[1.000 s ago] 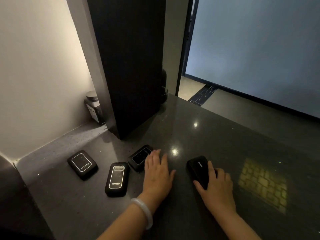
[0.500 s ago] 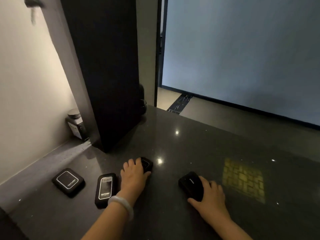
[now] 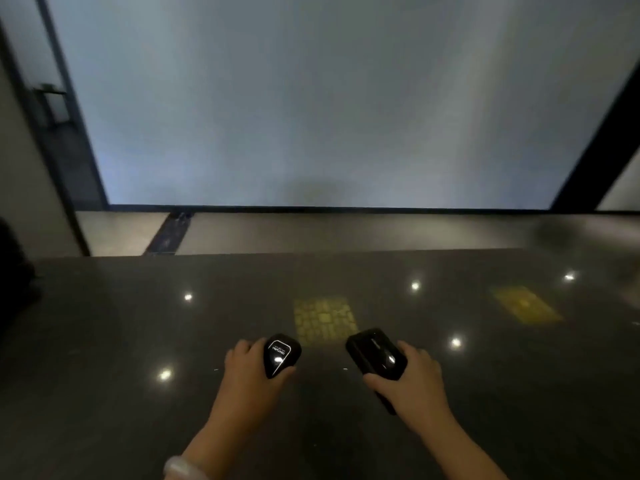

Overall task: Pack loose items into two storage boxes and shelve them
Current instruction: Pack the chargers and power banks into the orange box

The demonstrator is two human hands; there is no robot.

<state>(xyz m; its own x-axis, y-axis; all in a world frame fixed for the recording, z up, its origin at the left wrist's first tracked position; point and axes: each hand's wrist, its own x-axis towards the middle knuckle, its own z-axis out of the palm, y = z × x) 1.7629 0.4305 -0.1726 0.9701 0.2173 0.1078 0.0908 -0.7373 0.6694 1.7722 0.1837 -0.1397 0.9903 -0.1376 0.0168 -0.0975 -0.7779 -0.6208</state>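
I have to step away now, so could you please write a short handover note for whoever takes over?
Left hand: gripping a small black device, white-outlined face up.
Right hand: gripping a plain black device.
Both are held just over the dark countertop.
Done: two items picked up.
Left: no storage boxes or shelf in view; find them, pack both items and any others, then shelve the boxes.

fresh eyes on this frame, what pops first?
Two hands low in the centre, each gripping a small black device above the dark glossy counter: the left hand holds one with a white-outlined label, the right hand a plain one. A yellow grid-patterned reflection glows between them.
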